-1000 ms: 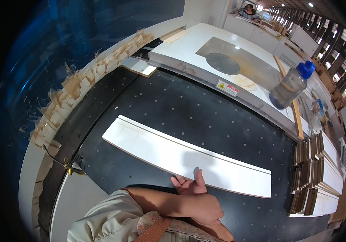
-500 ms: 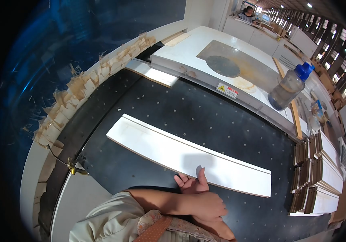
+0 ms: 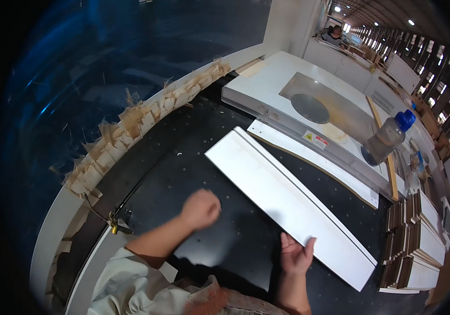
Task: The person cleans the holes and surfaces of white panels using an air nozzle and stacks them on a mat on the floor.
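A long white board (image 3: 288,202) with a groove along its far edge lies aslant on the dark perforated table (image 3: 219,236). My right hand (image 3: 295,255) grips its near edge, fingers beneath and thumb at the top face. To the left of the board and apart from it, my left hand (image 3: 201,210) is closed and slightly blurred; its palm side is hidden, so whether it holds anything does not show. A second white board (image 3: 314,157) with a curved near edge lies along the machine's side, beyond the first.
Stacked white boards (image 3: 416,241) stand at the right. A bottle with a blue cap (image 3: 385,139) is on the white machine top (image 3: 264,81). At left runs a curved rim covered in tape scraps (image 3: 130,121), with a brass valve (image 3: 114,223) below. Another person (image 3: 334,35) sits far behind.
My arms have uncrossed, the left hand moving left over the table. The held board has turned more steeply in view. A second board now shows along the machine's side.
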Tool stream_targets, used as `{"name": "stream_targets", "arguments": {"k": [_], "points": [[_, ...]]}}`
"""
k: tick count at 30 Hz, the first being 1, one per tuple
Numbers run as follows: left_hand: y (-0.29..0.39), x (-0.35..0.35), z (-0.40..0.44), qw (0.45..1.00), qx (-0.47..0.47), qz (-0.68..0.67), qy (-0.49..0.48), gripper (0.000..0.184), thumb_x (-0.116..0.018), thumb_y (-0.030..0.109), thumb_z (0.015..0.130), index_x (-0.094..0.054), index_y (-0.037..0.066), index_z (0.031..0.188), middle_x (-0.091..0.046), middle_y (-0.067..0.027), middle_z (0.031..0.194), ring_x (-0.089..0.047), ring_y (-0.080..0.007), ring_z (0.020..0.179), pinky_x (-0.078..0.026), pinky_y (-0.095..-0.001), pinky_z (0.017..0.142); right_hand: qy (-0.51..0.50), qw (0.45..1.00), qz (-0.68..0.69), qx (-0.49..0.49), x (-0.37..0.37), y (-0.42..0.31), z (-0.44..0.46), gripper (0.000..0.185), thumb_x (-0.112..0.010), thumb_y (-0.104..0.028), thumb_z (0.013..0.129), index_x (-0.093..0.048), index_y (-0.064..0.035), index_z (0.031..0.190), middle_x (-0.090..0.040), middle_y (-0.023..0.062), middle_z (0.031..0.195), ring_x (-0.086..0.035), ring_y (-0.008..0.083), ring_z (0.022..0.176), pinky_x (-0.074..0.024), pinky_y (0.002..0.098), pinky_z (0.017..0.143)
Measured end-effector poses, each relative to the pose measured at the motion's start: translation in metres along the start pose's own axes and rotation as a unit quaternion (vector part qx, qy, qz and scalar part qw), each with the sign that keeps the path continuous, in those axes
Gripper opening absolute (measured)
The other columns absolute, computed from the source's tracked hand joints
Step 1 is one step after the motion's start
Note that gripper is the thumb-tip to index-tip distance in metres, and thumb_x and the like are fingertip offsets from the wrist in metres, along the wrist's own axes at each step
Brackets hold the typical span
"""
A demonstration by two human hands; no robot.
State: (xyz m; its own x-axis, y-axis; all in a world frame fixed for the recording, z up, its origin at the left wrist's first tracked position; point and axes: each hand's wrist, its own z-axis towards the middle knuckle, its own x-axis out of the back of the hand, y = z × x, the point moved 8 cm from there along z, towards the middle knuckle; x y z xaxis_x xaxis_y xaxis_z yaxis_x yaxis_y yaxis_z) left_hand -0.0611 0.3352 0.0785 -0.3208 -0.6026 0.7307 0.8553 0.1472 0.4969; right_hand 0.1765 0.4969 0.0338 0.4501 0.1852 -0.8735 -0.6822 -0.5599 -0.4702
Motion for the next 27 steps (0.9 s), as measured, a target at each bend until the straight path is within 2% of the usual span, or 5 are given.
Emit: {"name": "stream_targets", "arguments": {"k": [4, 8, 18, 23, 27], "points": [[-0.11, 0.039, 0.064, 0.971, 0.066, 0.208, 0.1, 0.042, -0.062, 0.015, 0.072, -0.052, 0.006, 0.112, -0.049, -0.014, 0.121, -0.044, -0.032, 0.116, -0.038, -0.0449, 0.093, -0.014, 0.998, 0.004, 0.063, 0.012, -0.023, 0.006, 0.048, -0.048, -0.036, 0.093, -0.04, -0.0081, 0.131, -0.052, 0.0139, 0.127, -0.054, 0.0314, 0.112, -0.0481, 0.0492, 0.089], [-0.225, 0.044, 0.127, 0.937, 0.258, 0.233, 0.033, 0.061, -0.058, 0.031, 0.083, -0.037, 0.005, 0.134, -0.031, -0.0165, 0.142, -0.023, -0.0318, 0.135, -0.024, -0.047, 0.108, 0.002, 0.996, -0.014, 0.089, 0.015, -0.03, 0.009, 0.045, -0.048, -0.034, 0.093, -0.042, -0.0055, 0.129, -0.054, 0.013, 0.123, -0.056, 0.0289, 0.108, -0.0483, 0.0454, 0.089], [-0.347, 0.042, 0.208, 0.907, 0.312, 0.277, 0.052, 0.069, -0.048, 0.05, 0.087, -0.032, 0.007, 0.138, -0.033, -0.0201, 0.142, -0.028, -0.035, 0.132, -0.024, -0.0402, 0.108, 0.148, 0.968, 0.082, 0.185, 0.048, -0.067, -0.002, 0.03, -0.053, -0.029, 0.092, -0.054, -0.0012, 0.103, -0.058, 0.0093, 0.094, -0.053, 0.019, 0.084, -0.0461, 0.0321, 0.074], [-0.342, 0.032, 0.205, 0.92, 0.277, 0.277, -0.015, 0.07, -0.045, 0.053, 0.087, -0.037, 0.002, 0.134, -0.039, -0.0196, 0.137, -0.034, -0.0363, 0.127, -0.032, -0.0445, 0.102, 0.029, 0.985, 0.071, 0.154, 0.071, -0.101, -0.023, 0.028, -0.055, -0.025, 0.09, -0.054, 0.0004, 0.101, -0.058, 0.0102, 0.09, -0.053, 0.0176, 0.081, -0.0458, 0.031, 0.076], [-0.248, -0.004, 0.18, 0.91, 0.238, 0.334, -0.063, 0.082, -0.05, 0.058, 0.082, -0.032, -0.001, 0.136, -0.036, -0.0175, 0.14, -0.03, -0.0308, 0.132, -0.028, -0.0507, 0.102, 0.107, 0.946, 0.251, 0.172, 0.105, -0.117, -0.046, 0.027, -0.055, -0.024, 0.09, -0.054, 0.001, 0.101, -0.058, 0.0109, 0.089, -0.053, 0.018, 0.081, -0.0455, 0.0309, 0.077]]}}
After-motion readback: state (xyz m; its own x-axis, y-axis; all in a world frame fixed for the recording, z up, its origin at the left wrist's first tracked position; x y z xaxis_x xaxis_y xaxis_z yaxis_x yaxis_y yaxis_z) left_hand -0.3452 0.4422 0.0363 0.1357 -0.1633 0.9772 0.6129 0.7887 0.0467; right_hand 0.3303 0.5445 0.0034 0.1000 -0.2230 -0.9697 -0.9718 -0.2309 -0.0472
